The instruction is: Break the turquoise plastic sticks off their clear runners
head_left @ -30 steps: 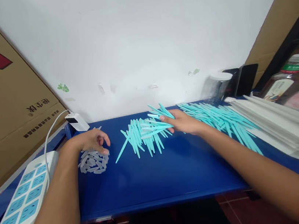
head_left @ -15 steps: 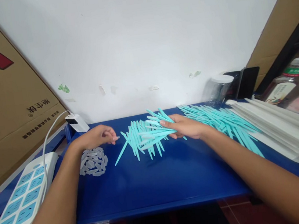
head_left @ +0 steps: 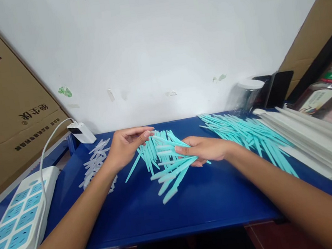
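Observation:
My right hand (head_left: 202, 150) is closed around a fanned bunch of slim turquoise eyebrow razors (head_left: 178, 178), their pale tips pointing left. Thumb and fingers of my left hand (head_left: 130, 144) pinch a small translucent cap (head_left: 152, 133), mostly hidden by the fingertips, at the tip of one razor in the fan. Whether the cap sits on that tip I cannot tell. Beneath and behind the fan lies a row of turquoise razors (head_left: 148, 158) on the blue table (head_left: 219, 199). A pile of loose translucent caps (head_left: 93, 166) lies left of my left forearm.
More turquoise razors (head_left: 244, 132) are heaped at the right, beside white plastic sleeves (head_left: 314, 145). A clear jar (head_left: 244, 97), a dark phone (head_left: 283, 88) and a bottle (head_left: 319, 94) stand behind. At left are a power strip (head_left: 22, 223), a white charger (head_left: 82, 132) and a cardboard box (head_left: 1, 94).
My left hand has moved right from beside the cap pile to the razor tips, carrying the small cap. The razors in my right hand have spread wider and lower.

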The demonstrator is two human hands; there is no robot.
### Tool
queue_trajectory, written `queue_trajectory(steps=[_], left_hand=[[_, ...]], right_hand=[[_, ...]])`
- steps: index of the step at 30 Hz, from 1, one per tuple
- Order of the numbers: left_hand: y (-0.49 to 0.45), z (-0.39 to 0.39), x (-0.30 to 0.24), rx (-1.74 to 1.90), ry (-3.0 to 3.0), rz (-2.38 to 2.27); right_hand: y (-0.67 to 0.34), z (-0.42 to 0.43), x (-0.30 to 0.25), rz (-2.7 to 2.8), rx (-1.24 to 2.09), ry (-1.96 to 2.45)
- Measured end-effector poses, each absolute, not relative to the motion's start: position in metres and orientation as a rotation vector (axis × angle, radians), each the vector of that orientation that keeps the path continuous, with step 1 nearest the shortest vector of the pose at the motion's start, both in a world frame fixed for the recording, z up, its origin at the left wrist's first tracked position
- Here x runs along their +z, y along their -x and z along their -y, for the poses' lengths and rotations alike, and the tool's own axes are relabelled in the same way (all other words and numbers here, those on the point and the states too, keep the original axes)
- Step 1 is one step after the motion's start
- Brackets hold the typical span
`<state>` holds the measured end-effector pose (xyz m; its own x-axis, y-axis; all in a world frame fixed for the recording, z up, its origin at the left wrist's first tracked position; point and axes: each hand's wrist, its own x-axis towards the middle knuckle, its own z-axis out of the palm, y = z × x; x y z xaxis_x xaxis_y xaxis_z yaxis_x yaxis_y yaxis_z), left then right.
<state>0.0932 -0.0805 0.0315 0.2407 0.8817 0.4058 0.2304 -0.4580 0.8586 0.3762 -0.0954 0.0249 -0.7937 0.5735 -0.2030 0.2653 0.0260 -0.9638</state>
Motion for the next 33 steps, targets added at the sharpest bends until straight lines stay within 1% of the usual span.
queue_trajectory(steps=[6,15,21,33], left_hand=[[-0.097,0.088,0.035,1.221,-1.883,-0.946],[-0.097,0.091,0.036,1.089,-2.005,-1.011],[-0.097,0.091,0.036,1.064,-2.038,-0.987],[-0.101,0.096,0.037,1.027,-2.031,-1.010]], right_hand=[[-0.374,0.099,0.022,1.995,1.934,0.967],[-0.374,0.098,0.026,1.957,1.992,1.014],[-0.374,0.099,0.029,2.027,1.979,0.979],[-0.374,0.104,0.032,2.083,1.936,1.064]])
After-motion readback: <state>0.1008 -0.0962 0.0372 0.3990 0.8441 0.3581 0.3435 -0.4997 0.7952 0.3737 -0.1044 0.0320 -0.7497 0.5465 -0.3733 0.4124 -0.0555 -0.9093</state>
